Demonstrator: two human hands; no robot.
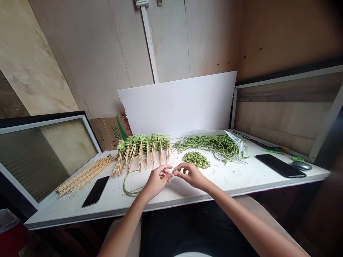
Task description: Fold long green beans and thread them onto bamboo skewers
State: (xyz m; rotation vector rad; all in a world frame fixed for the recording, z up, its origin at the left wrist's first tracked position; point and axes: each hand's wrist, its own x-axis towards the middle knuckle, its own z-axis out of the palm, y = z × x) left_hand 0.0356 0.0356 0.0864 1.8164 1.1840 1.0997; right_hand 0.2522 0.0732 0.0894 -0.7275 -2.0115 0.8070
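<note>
My left hand (160,177) and my right hand (189,175) meet above the front of the table, fingertips almost touching. Between them a small bit of green bean (174,172) shows, pinched by the right thumb and fingers. The left fingers are curled around its other side. A long green bean (125,187) curves over the tabletop and passes under my left wrist; its run through the palm is hidden. Just beyond my right hand lies a pile of short cut bean pieces (196,159). Behind my left hand are stacked skewers of bean pieces (144,142), bare stick ends pointing toward me.
Whole long beans (214,144) lie in a clear plastic bag (240,142) at the back. Loose bamboo skewers (85,175) and a phone (95,191) are on the left. Another black phone (280,165) and a mouse (302,165) lie right. A white board (179,105) stands behind.
</note>
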